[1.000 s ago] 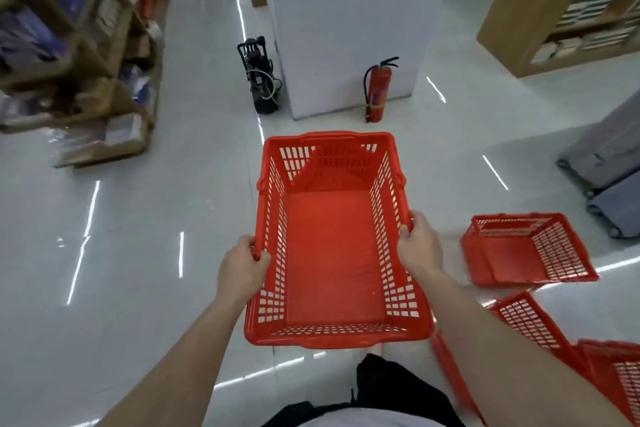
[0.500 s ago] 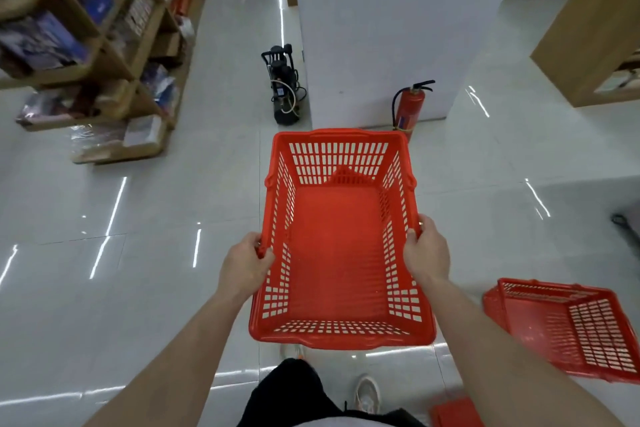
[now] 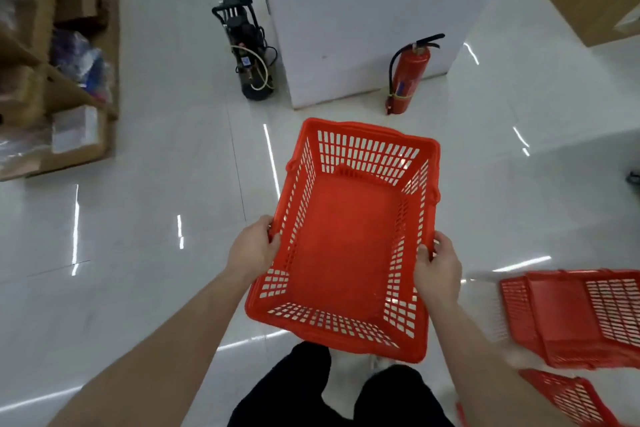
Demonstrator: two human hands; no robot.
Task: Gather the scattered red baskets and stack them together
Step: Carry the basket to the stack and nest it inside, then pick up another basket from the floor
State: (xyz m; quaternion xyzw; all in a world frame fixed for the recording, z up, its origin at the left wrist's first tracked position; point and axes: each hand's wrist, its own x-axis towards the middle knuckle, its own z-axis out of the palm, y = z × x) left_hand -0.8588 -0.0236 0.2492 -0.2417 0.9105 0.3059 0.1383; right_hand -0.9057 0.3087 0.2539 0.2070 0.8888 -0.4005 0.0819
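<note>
Swinging a little clockwise since half a second ago, the red basket [image 3: 349,239] we carry now tilts with its far end toward the fire extinguisher [image 3: 407,78], and a second loose basket has come into sight at the lower right. We hold the carried one in the air above the floor, empty, mouth up. Our left hand [image 3: 254,250] clamps the left rim, fingers curled under and out of sight; our right hand [image 3: 438,269] clamps the right rim, fingers pinching it with the thumb inside.

We judge the job barely begun: one basket is in hand and nothing is nested yet. On the floor [image 3: 138,218] at our right lies another basket [image 3: 575,315], blurred, with a further one [image 3: 568,399] just below it at the bottom right edge. Both remain to be stacked.

Ahead stand the extinguisher and a black wheeled machine [image 3: 247,52] against the white pillar [image 3: 363,10]; wooden shelves [image 3: 52,62] fill the left. Nothing blocks the way to the loose baskets.
</note>
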